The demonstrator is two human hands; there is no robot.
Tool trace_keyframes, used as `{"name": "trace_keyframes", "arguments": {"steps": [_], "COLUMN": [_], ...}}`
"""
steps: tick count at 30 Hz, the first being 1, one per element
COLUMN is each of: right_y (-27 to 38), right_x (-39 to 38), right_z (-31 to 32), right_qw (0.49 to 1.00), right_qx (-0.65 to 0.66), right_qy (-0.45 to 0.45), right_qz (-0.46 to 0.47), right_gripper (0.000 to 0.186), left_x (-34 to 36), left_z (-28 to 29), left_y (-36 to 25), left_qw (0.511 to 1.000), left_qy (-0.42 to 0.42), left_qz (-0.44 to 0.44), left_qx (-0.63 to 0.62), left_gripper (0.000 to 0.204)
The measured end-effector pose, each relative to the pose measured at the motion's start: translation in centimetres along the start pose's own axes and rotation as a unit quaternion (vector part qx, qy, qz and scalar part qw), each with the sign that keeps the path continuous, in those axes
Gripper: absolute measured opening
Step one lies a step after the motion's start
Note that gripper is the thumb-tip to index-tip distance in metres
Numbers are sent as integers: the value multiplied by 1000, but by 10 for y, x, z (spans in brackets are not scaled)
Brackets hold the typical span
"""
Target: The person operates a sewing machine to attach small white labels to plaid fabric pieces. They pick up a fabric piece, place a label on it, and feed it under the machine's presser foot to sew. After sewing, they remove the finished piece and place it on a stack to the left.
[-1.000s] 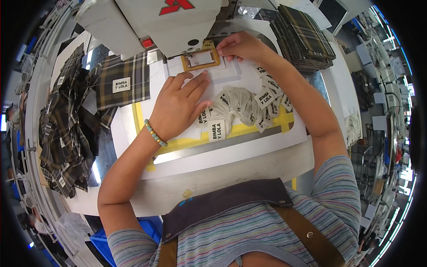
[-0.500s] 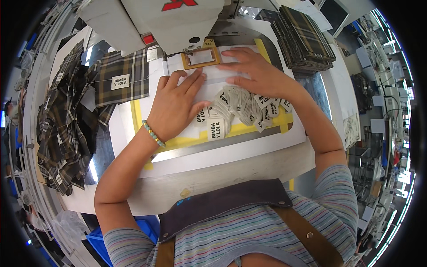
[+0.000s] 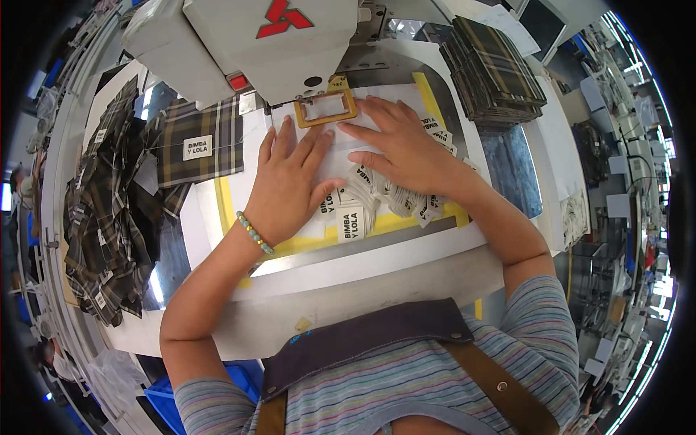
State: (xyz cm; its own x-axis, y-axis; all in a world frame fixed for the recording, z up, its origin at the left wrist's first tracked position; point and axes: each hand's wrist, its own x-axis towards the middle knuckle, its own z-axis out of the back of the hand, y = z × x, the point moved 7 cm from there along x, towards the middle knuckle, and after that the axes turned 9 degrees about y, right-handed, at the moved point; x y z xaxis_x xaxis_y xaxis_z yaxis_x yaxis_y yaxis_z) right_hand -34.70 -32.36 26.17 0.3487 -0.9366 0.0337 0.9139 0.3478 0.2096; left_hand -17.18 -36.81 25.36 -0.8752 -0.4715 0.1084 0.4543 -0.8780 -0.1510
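My left hand (image 3: 290,181) lies flat with fingers spread on the white work sheet (image 3: 268,217), its fingertips just below the tan rectangular clamp frame (image 3: 304,125) of a sewing machine (image 3: 254,51). On the other side, my right hand (image 3: 402,145) rests with fingers stretched toward that frame. Neither hand has anything visible in its grasp; whatever lies under the palms is hidden. Fanned white labels (image 3: 351,224) with dark print spread below and between the hands, partly covered by my right hand and wrist.
A finished-looking plaid panel (image 3: 170,145) with a white label lies left of the machine, beside a heap of plaid pieces (image 3: 109,254). A neat stack of plaid panels (image 3: 496,69) stands at the back right. Yellow tape (image 3: 312,243) borders the work sheet; a blue bin (image 3: 163,395) sits below the table's edge.
My right hand has come nearer to my left and lower, covering more of the labels. My left fingers have straightened. The whole view has shifted slightly.
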Motion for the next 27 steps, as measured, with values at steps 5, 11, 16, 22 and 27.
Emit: {"name": "trace_keyframes", "arguments": {"steps": [5,11,16,22,27], "right_y": [0,2,0,-33,-92], "right_x": [0,2,-3,-37,-108], "right_z": [1,0,10,107,158], "right_qw": [1000,1000,999,988,952], "right_qx": [11,15,17,46,-152], "right_qy": [0,-10,-36,-83,-190], "right_qz": [-13,-4,9,-120,-184], "right_gripper": [51,51,50,36,29], "left_x": [5,8,13,7,4], "left_z": [-3,-6,-8,-5,3], "left_y": [-1,4,9,9,-7], "left_qw": [1000,1000,1000,1000,999], "left_qy": [-18,-8,7,-8,12], "left_qz": [-10,-3,-1,0,-41], "left_qx": [-2,-11,-17,14,28], "left_gripper": [80,81,80,78,77]}}
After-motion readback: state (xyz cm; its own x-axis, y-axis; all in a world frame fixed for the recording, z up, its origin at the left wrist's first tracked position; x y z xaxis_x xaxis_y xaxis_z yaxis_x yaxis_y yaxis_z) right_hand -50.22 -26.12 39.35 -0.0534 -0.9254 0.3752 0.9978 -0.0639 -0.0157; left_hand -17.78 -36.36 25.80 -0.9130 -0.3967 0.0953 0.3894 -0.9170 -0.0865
